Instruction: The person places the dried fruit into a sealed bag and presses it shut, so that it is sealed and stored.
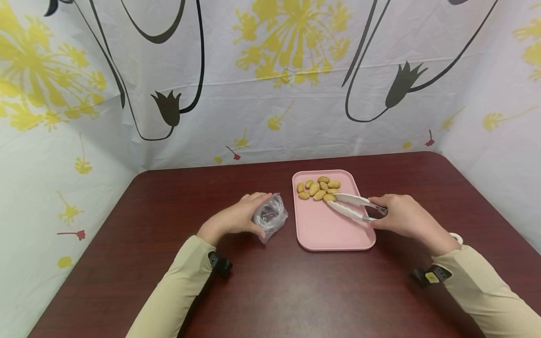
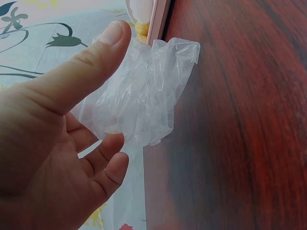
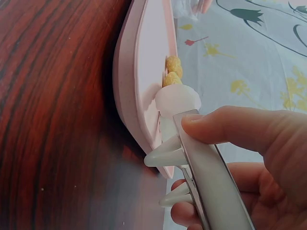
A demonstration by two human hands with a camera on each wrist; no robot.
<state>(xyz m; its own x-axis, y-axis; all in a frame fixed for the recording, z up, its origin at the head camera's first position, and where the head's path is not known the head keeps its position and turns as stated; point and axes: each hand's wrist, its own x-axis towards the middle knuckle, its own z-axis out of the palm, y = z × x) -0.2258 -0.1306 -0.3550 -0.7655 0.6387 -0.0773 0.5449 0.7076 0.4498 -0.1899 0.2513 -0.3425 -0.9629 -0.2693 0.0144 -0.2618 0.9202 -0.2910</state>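
My left hand (image 1: 236,217) holds a clear crinkled plastic bag (image 1: 277,223) just left of the tray, its mouth spread in the head view. In the left wrist view the thumb lies across the near side of the bag (image 2: 144,96). My right hand (image 1: 403,216) grips metal tongs (image 1: 354,200) with white tips, thumb on one arm in the right wrist view. The tongs reach over the pink tray (image 1: 331,237) from its right side. Their parted tips are right at one yellow-brown oval nut (image 1: 329,198). Several similar nuts (image 1: 314,189) lie clustered in the tray's far part.
The tray lies on a dark red-brown wooden table (image 1: 169,206). Behind the table and at both sides hangs a white sheet (image 1: 253,126) with yellow and grey flower prints. Small black devices sit at both cuffs.
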